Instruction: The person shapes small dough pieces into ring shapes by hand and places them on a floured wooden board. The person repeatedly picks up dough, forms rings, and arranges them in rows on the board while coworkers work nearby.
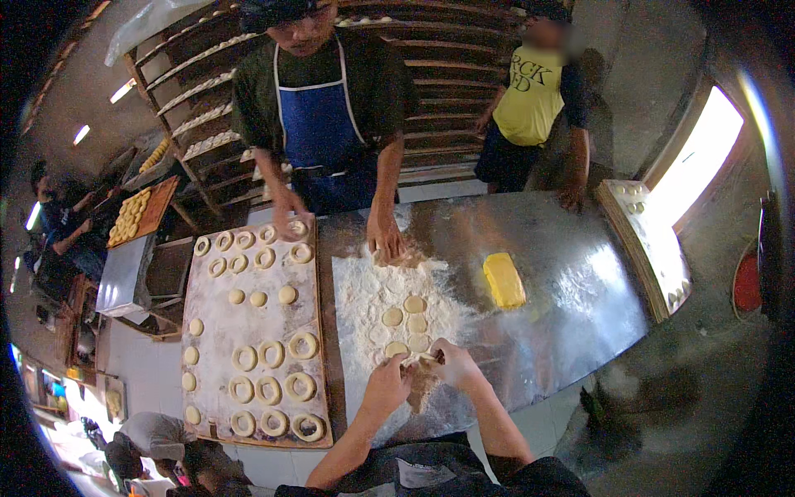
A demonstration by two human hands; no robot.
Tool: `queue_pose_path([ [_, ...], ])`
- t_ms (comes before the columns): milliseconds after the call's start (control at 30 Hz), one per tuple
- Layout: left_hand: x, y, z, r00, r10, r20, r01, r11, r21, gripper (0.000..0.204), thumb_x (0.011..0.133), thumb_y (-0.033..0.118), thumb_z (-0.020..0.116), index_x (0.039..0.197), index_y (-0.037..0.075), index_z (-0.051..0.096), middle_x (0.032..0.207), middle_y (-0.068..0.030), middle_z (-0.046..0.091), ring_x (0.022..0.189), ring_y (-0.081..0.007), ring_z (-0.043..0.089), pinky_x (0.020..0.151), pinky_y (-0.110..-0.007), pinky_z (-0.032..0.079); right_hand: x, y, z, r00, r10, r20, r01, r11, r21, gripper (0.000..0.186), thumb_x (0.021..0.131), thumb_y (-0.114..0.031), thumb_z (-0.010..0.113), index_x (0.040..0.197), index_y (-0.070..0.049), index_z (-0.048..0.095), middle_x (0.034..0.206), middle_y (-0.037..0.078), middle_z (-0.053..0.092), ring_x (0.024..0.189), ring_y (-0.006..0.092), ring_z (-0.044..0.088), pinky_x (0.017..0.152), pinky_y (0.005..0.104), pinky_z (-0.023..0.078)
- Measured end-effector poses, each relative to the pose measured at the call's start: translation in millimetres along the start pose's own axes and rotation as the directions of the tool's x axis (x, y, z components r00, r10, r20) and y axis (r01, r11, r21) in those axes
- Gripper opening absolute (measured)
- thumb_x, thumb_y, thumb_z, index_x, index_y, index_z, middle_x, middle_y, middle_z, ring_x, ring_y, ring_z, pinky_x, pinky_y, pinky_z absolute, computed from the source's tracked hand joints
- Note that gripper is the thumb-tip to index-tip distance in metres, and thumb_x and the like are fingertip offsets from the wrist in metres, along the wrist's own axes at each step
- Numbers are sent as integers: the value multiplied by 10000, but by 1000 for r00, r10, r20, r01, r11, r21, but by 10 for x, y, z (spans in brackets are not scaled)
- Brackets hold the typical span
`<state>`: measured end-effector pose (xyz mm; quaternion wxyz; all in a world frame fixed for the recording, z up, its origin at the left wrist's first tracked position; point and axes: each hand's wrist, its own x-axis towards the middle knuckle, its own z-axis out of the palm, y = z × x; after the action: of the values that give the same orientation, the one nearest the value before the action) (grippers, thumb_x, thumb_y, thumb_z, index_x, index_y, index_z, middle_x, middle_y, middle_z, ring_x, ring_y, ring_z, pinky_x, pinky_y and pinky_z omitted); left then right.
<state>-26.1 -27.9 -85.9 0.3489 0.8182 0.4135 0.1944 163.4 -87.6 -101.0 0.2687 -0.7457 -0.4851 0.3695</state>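
Note:
Over the near edge of a flour patch (352,311), my left hand (389,379) and my right hand (457,366) pinch a small pale piece of dough (419,358) between them. Both hands have their fingers closed on it, and the fingers partly cover its shape. Just beyond lie several flat round dough pieces (416,324) in the flour. To the left, a floured wooden board (215,331) carries several dough rings (260,354) and small dough rounds (287,294).
Across the metal table (571,331), a co-worker in a blue apron (313,108) has one hand (385,236) in the flour, the other blurred over the board. A yellow block (504,281) lies right. Another person (530,99) stands far right; racks of dough (195,120) line the back.

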Motion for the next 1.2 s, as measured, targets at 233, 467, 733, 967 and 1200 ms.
queue_pose_path([
  [233, 77, 606, -175, 988, -150, 30, 144, 849, -508, 292, 876, 274, 738, 1006, 13, 717, 887, -137, 732, 780, -229, 717, 763, -352, 572, -99, -137, -316, 989, -147, -21, 141, 885, 443, 411, 815, -47, 733, 1117, -41, 454, 911, 87, 590, 817, 218, 629, 723, 357, 524],
  [467, 153, 690, -101, 951, 83, -299, -88, 996, -3, 451, 771, -72, 669, 1194, 40, 559, 1082, -198, 556, 824, -327, 605, 716, -403, 540, 222, -398, -108, 984, -130, -119, 165, 447, 879, 567, 800, -38, 613, 1347, -61, 464, 1114, 119, 579, 1039, 239, 615, 916, 375, 493],
  [733, -2, 571, -91, 972, -75, -222, -174, 404, -898, 432, 902, 5, 569, 1304, 58, 420, 990, -100, 521, 820, -191, 562, 749, -342, 502, 67, -371, -113, 931, -301, 208, -189, 92, 978, 380, 873, -165, 534, 1238, -68, 494, 1154, 168, 594, 979, 263, 647, 862, 353, 529],
  [967, -177, 486, -155, 869, -83, -489, -98, 938, -334, 329, 1045, 324, 405, 1234, 62, 468, 808, -154, 633, 708, -353, 646, 646, -420, 526, -7, -776, 184, 924, -364, 114, 89, 496, 864, 539, 1019, -473, 445, 1361, -56, 464, 1042, 59, 586, 780, 125, 599, 644, 275, 493],
  [1200, -395, 173, -630, 834, -123, -537, 40, 986, -164, 235, 1034, 247, 446, 1191, 72, 441, 710, -192, 638, 630, -421, 659, 526, -493, 495, 74, -1162, 542, 864, -498, 74, 218, 504, 836, 614, 1013, -532, 416, 1386, -44, 420, 1193, 124, 568, 905, 204, 610, 759, 327, 499],
])
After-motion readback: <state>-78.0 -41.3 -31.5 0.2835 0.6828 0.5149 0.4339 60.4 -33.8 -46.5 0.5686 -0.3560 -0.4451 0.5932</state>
